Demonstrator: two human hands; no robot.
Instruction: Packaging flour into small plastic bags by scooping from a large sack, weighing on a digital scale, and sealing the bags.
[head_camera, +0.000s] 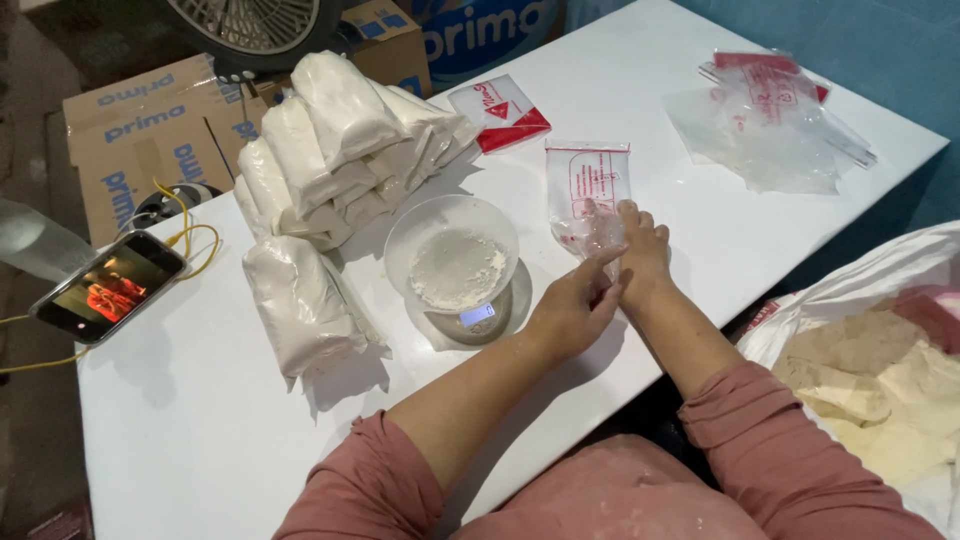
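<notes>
My right hand (640, 250) rests on the lower end of an empty clear plastic bag (588, 185) with red print, lying flat on the white table (200, 420). My left hand (575, 305) pinches the same bag's bottom edge beside the right hand. Just left of my hands a clear bowl (452, 250) holding white flour sits on a small digital scale (478, 320). Several filled bags of flour (340, 150) are stacked beyond the bowl, and one more (300, 305) lies to its left.
A loose pile of empty clear bags (770, 120) lies at the far right of the table, and a flat pack of bags (500, 110) is behind the bowl. A large open sack of flour (880, 380) stands at my right. A phone (110, 285) with yellow cable lies at the table's left edge. Cardboard boxes (140, 140) stand beyond.
</notes>
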